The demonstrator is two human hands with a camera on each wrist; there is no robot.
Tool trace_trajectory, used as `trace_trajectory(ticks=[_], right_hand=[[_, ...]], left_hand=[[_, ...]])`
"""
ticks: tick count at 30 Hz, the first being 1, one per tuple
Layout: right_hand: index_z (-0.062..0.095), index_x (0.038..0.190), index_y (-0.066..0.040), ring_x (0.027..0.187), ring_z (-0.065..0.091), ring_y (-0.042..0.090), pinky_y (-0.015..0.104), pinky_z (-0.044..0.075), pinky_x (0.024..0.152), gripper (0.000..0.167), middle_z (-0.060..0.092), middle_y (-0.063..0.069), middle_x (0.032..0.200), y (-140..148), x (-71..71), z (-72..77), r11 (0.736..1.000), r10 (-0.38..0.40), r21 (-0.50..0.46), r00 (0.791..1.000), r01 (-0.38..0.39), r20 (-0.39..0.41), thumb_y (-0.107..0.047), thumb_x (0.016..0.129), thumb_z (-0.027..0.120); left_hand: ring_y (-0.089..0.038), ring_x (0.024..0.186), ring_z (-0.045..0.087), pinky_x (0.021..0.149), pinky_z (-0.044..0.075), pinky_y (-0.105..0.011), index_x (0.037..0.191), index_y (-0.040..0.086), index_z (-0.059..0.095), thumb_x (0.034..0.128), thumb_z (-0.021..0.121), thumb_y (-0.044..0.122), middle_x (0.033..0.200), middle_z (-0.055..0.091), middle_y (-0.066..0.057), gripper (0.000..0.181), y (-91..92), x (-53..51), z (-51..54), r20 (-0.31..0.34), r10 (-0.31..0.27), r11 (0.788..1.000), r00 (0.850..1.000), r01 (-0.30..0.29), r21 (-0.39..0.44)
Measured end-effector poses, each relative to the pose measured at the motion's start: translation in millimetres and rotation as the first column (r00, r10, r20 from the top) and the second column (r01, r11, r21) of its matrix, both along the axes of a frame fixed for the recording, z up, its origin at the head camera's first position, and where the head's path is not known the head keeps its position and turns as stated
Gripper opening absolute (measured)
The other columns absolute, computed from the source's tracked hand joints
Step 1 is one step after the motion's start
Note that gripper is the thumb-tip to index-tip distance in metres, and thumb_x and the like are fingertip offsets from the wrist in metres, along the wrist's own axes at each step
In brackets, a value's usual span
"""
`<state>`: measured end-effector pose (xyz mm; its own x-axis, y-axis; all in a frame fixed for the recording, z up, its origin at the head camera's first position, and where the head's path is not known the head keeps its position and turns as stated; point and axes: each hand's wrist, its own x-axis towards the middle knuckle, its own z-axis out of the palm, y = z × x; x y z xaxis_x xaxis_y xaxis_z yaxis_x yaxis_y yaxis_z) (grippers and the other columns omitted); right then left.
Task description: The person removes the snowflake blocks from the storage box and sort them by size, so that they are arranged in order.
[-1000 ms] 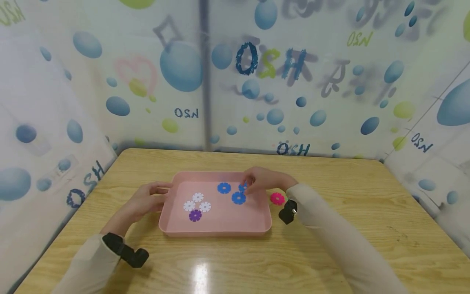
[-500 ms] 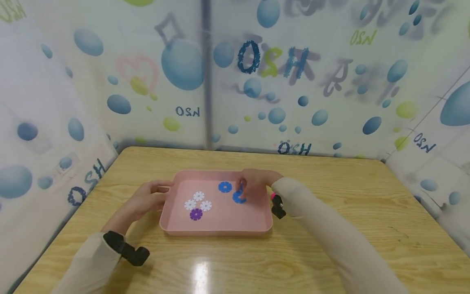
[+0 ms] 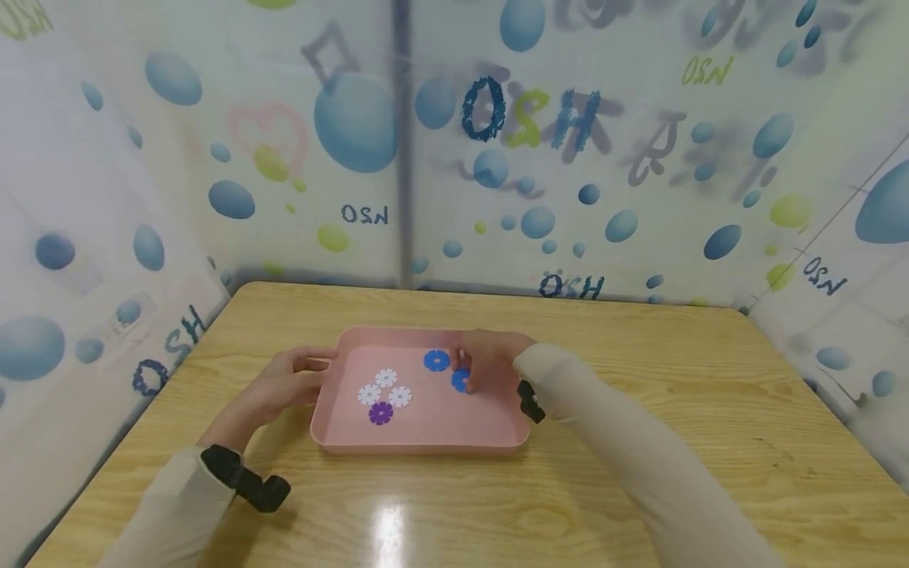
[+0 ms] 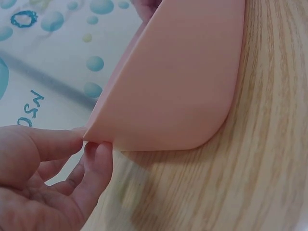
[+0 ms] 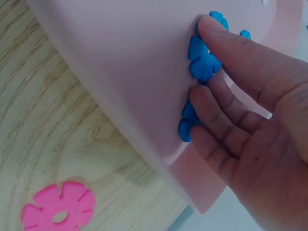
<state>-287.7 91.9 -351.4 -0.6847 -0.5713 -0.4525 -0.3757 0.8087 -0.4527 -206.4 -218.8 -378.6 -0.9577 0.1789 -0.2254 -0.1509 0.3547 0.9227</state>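
A pink tray (image 3: 440, 430) holds blue, white (image 3: 387, 378) and purple (image 3: 380, 412) flower-shaped discs. My left hand (image 3: 280, 386) holds the tray's left side; in the left wrist view the hand (image 4: 53, 178) pinches the rim of the tray (image 4: 168, 86) between thumb and fingers. Over the right part of the tray, my right hand (image 3: 490, 355) reaches down among the blue discs (image 3: 436, 360). Seen from the right wrist, this hand (image 5: 260, 110) has its thumb at one blue disc (image 5: 202, 62) and its slightly bent fingers at another (image 5: 186, 122), which they partly cover.
The tray stands on a wooden table (image 3: 639, 355). A bright pink disc (image 5: 60, 207) lies on the wood outside the tray's right side, hidden in the head view by the right arm. Patterned sheets (image 3: 461, 197) hang behind the table and at both sides.
My right hand has moved left within the tray, over the nearer right blue disc, and its forearm now covers the pink disc. The left hand keeps its hold on the tray.
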Motion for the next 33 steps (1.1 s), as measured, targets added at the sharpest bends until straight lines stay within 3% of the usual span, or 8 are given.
trace_trajectory(ticks=[18,28,33], right_hand=[[0.058,0.091,-0.016,0.091,0.048,0.018,0.031,0.043,0.078,0.03,0.054,0.0,0.093,-2.4,-0.4,-5.5,0.999,0.003,0.035,0.999,-0.001,-0.054,-0.019,0.07,0.08],[0.057,0.084,-0.012,0.083,0.049,0.016,0.025,0.043,0.07,0.028,0.054,-0.001,0.085,-4.4,2.2,-1.1,0.994,0.094,0.061,0.989,-0.087,-0.114,-0.013,0.07,0.081],[0.059,0.081,-0.01,0.081,0.05,0.016,0.023,0.046,0.067,0.022,0.056,0.0,0.084,-6.1,1.7,4.7,0.995,0.101,0.03,0.987,-0.098,-0.125,-0.007,0.071,0.078]], left_hand=[[-0.035,0.108,0.051,0.083,0.05,-0.037,0.136,-0.002,0.038,0.0918,0.055,0.011,0.131,0.037,-0.029,0.049,1.2,2.8,1.0,0.002,-0.001,1.0,1.0,0.001,-0.018],[-0.029,0.104,0.055,0.082,0.051,-0.035,0.135,-0.004,0.037,0.0923,0.054,0.01,0.129,0.037,-0.029,0.048,-0.3,2.2,-2.2,0.003,-0.006,1.0,1.0,0.006,0.013],[-0.032,0.106,0.053,0.083,0.05,-0.036,0.136,-0.003,0.037,0.0924,0.054,0.011,0.13,0.037,-0.029,0.049,0.4,0.5,0.6,0.012,-0.005,1.0,1.0,0.005,0.007]])
